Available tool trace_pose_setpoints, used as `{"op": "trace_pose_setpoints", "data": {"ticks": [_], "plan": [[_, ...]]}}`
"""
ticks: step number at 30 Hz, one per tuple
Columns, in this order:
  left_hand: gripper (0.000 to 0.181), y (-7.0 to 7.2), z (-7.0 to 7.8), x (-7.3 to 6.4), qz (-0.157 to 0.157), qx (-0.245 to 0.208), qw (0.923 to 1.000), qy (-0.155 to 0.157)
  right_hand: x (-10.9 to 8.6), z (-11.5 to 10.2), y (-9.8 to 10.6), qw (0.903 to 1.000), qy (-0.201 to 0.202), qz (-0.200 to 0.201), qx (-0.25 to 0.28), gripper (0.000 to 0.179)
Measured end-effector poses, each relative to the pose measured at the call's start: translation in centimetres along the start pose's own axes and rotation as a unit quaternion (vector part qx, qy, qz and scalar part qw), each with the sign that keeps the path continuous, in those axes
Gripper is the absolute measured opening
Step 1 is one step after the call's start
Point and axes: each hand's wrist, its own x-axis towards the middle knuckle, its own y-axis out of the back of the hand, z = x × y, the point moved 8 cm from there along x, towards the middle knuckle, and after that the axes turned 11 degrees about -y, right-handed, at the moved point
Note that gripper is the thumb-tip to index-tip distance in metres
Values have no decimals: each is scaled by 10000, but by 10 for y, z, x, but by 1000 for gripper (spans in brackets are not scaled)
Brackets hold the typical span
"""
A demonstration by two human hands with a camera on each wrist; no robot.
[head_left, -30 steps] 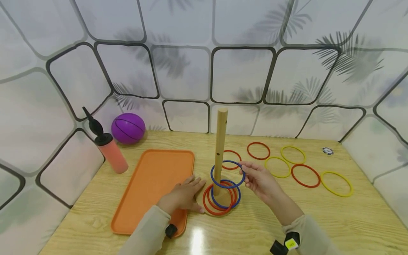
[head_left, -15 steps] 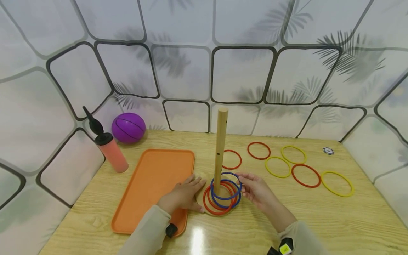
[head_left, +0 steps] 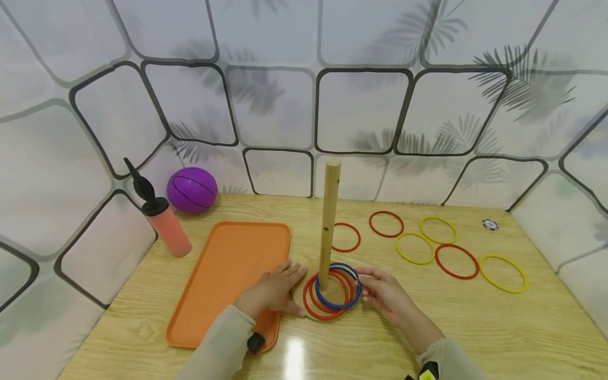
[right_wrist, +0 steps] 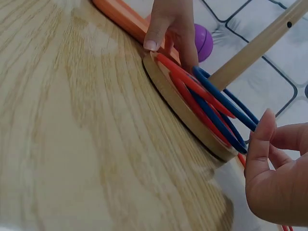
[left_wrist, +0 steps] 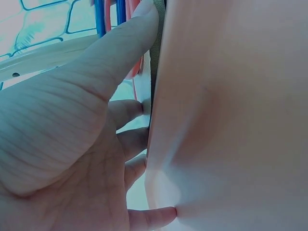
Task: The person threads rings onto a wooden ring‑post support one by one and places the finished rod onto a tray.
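A wooden peg [head_left: 329, 221] stands upright on a round base [right_wrist: 168, 96]. Red rings [head_left: 306, 305] and blue rings lie round its foot, overlapping. My right hand [head_left: 387, 295] pinches the upper blue ring [right_wrist: 225, 102] between thumb and fingers at its right side; the ring encircles the peg low down, slightly tilted in the right wrist view. On the other side, my left hand [head_left: 271, 293] lies with its fingers spread. Its thumb touches the base's edge, and its other fingers reach over the rim of the orange tray [left_wrist: 163, 96].
Loose red rings [head_left: 386, 224] and yellow rings [head_left: 414, 248] lie behind and to the right. A poker chip [head_left: 490, 225] is at the far right. At the back left are a purple ball [head_left: 192, 190] and a pink hand pump [head_left: 169, 232], near the patterned wall.
My right hand has lowered the blue ring down the peg, from above the stacked rings to nearly level with the other blue ring. My left hand has stayed in place.
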Motion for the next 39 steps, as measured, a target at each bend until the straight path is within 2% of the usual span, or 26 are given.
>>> {"op": "trace_pose_setpoints", "data": {"ticks": [8,16,20,26,29,33,36,39], "plan": [[97,2,4,-1,21,-69,10000,-7,-3,4,22,9995,-35,157,255,17],[99,2,4,-2,-14,14,10000,-1,-8,-8,39,9990,-1,127,433,17],[99,2,3,-2,12,25,10000,19,0,-21,50,9994,174,300,23,20],[104,0,1,-2,-49,-43,9999,130,26,-37,60,9908,536,617,-1076,53],[108,0,1,-2,-73,-104,9998,159,41,-41,57,9813,675,503,-1731,60],[107,2,3,-3,-47,-126,9999,105,59,-45,48,9623,795,343,-2578,65],[106,2,4,-4,-13,-119,9999,77,69,-49,37,9388,939,344,-3297,66],[105,3,5,-4,3,-109,9999,58,76,-53,28,9053,1137,488,-4064,64]]}}
